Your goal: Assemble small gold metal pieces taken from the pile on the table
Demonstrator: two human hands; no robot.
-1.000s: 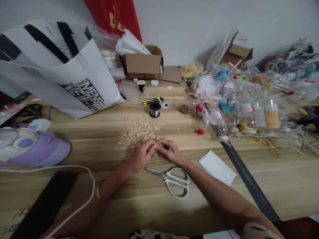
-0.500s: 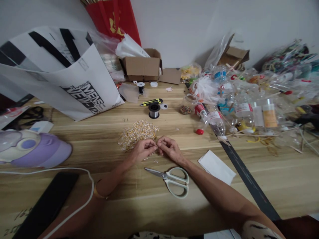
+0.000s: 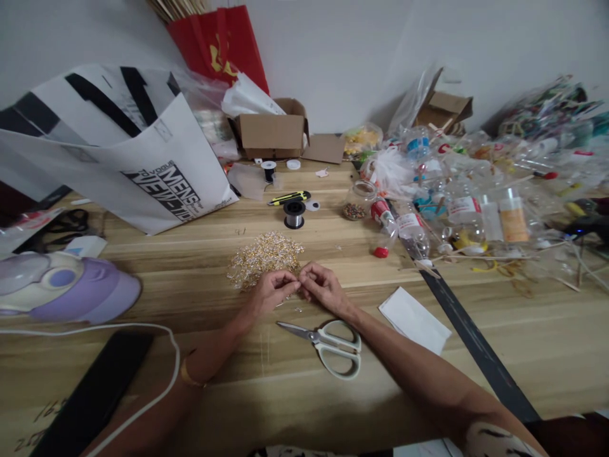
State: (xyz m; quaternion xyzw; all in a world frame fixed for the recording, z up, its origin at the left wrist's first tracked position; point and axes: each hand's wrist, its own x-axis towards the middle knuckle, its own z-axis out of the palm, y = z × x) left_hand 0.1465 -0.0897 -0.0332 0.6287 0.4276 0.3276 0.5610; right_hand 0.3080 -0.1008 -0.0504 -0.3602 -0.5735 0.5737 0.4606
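Note:
My left hand (image 3: pixel 276 289) and my right hand (image 3: pixel 322 284) meet fingertip to fingertip over the table, both pinched closed. Whatever lies between the fingertips is too small to make out. Just behind my left hand spreads a loose heap of gold and silver small metal pieces, perhaps pins (image 3: pixel 266 255). A few stray bits lie under my hands. Scissors with pale handles (image 3: pixel 337 349) rest in front of my right wrist, blades pointing left. Thin strands (image 3: pixel 265 349) lie on the wood to their left.
Beyond the heap stand a wire spool (image 3: pixel 294 214) and a yellow-black utility knife (image 3: pixel 288 198). Plastic bottles (image 3: pixel 413 233) crowd the right side. A white bag (image 3: pixel 176 158), a purple object (image 3: pixel 90 285) and a black phone-like slab (image 3: pixel 95 393) with a white cable (image 3: pixel 176 349) are left. Folded paper (image 3: pixel 415 319) lies right.
My fingertips have shifted very slightly against each other, still pinched together. The whole view has tilted a little; the things on the table lie as before.

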